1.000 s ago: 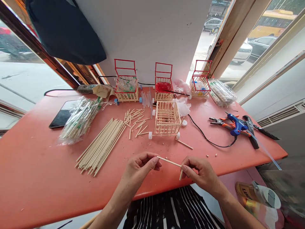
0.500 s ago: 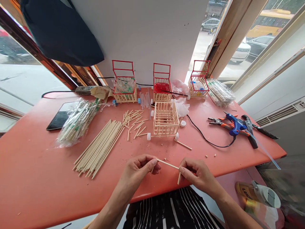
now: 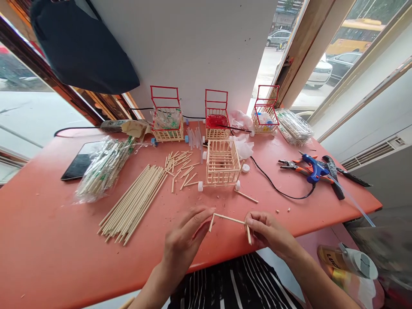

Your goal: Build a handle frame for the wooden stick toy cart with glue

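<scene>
R hand (image 3: 268, 229) pinches the RH corner of a U-shaped stick frame (image 3: 229, 218), thumb on fingers; L hand (image 3: 189, 234) is spread, fingertips just by the LH corner, contact can't tell. Frame's held above the table (image 3: 58, 240) near edge, in front of the plain cart (image 3: 222, 171). Status, my read: frame has 3 sides joined (1 crossbar, 2 legs), 4th side open, unpainted, not on any cart. Plain cart: basket walls + floor look done, no handle, no red. For ref, 3 red-handled carts (image 3: 168, 133) at back, each w/ upright handle. Qty: 1 plain cart, 3 white wheels visible (4th can't confirm); 1 loose white cap (image 3: 245, 168); 1 loose stick (image 3: 246, 196) RH of cart; 2 stubs (image 3: 277, 211); 2 bagged stick packs (image 3: 106, 171); 1 glue gun (image 3: 317, 169); 1 pr pliers (image 3: 299, 170); 1 red dish (image 3: 216, 121). Long sticks (image 3: 133, 204) and short cut sticks (image 3: 180, 165) overlap, no exact ct, lots of both.
</scene>
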Tool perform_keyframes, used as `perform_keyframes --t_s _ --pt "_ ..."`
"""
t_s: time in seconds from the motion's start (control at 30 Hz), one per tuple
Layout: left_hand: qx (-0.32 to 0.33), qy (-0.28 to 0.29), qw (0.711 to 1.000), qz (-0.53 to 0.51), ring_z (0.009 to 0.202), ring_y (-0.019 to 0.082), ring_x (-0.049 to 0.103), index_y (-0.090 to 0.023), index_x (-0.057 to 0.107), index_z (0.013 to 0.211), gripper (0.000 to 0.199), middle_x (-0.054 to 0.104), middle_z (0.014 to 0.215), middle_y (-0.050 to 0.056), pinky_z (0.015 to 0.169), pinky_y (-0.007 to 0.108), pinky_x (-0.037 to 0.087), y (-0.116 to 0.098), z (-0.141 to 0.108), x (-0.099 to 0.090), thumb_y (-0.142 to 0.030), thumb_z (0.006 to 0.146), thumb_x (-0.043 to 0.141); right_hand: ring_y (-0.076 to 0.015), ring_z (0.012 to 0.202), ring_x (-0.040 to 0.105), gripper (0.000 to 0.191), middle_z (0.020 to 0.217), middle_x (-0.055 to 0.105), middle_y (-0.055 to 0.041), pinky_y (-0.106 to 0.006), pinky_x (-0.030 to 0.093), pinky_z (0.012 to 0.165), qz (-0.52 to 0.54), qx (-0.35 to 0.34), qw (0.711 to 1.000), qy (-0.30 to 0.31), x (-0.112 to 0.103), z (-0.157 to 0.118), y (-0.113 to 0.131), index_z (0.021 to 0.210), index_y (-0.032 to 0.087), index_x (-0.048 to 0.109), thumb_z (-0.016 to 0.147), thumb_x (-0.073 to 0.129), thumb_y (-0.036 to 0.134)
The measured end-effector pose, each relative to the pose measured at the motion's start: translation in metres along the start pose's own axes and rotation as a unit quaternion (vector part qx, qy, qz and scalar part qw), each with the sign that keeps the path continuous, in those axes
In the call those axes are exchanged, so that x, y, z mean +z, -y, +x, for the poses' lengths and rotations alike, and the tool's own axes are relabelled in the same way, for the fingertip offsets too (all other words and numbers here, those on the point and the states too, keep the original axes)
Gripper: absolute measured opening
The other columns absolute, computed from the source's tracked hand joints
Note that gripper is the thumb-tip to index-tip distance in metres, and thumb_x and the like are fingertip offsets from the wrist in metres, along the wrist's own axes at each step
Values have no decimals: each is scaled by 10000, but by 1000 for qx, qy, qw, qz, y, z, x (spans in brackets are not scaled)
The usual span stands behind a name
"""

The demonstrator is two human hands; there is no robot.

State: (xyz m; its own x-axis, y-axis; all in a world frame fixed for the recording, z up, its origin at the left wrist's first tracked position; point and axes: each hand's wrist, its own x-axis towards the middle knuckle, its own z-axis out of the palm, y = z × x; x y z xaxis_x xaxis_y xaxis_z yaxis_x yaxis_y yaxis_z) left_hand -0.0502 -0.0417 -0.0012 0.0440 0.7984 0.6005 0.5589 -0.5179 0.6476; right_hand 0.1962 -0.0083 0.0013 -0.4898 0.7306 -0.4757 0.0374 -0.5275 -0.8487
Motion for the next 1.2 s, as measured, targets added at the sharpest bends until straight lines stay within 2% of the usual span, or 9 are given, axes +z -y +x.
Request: perform_keyframes --t_s 0.2,0.43,0.63,0.77,0.93,1.0,1.07,1.13,1.2 --pt "69 44 996 -39 840 143 735 -204 715 1065 214 749 935 56 728 197 598 -5 6 -5 -70 960 584 -35 352 323 433 484 565 44 -174 175 346 84 45 994 49 4 -2 3 626 165 538 789 743 510" --pt "122 41 991 -30 831 146 727 -169 706 1049 189 749 900 68 772 221 590 -7 5 -8 -75 984 554 -31 326 340 424 466 564 52 -157 223 323 113 46 990 64 6 -6 -1 638 162 549 780 772 494" --pt "122 60 990 -40 929 153 728 -149 684 1191 298 746 1041 105 794 197 600 -6 1 -7 -14 948 576 -40 323 352 382 452 572 33 -151 260 298 139 56 986 73 2 -4 -4 606 154 569 781 766 431" --pt "108 63 989 -79 869 134 738 -171 714 1105 248 761 991 71 790 175 592 -8 0 -8 -30 945 588 -43 322 339 363 455 575 26 -151 253 284 149 69 984 73 0 -4 -3 578 156 562 776 747 397" --pt "9 53 994 -97 816 123 749 -245 755 1014 229 778 936 11 752 149 579 -5 1 -4 -74 915 640 -52 347 397 479 511 617 -1 -161 253 316 78 78 990 85 -6 -5 -2 650 135 624 828 676 577" --pt "-63 44 992 -102 817 130 753 -275 772 977 207 787 924 -10 757 157 580 -4 4 -2 -114 899 669 -73 382 460 585 554 654 -25 -176 282 354 -18 56 996 60 -10 -6 2 735 129 667 882 548 682" --pt "-125 37 985 -113 799 143 755 -286 789 931 164 795 887 -21 750 173 586 -2 9 0 -160 876 700 -103 461 539 577 597 681 -36 -200 363 437 -158 -19 987 -17 -16 -7 11 780 137 682 930 489 660" --pt "-171 41 975 -133 762 156 755 -283 805 891 130 801 847 -19 706 183 594 0 14 2 -194 847 721 -133 579 602 427 649 698 -32 -229 430 556 -297 -130 937 -134 -23 -7 22 790 159 677 960 528 521" --pt "-210 51 965 -150 732 168 756 -276 817 875 113 808 828 -10 658 191 598 2 18 3 -224 817 736 -148 637 615 284 705 713 -23 -246 432 604 -392 -197 871 -219 -33 -5 31 821 183 674 970 536 381"
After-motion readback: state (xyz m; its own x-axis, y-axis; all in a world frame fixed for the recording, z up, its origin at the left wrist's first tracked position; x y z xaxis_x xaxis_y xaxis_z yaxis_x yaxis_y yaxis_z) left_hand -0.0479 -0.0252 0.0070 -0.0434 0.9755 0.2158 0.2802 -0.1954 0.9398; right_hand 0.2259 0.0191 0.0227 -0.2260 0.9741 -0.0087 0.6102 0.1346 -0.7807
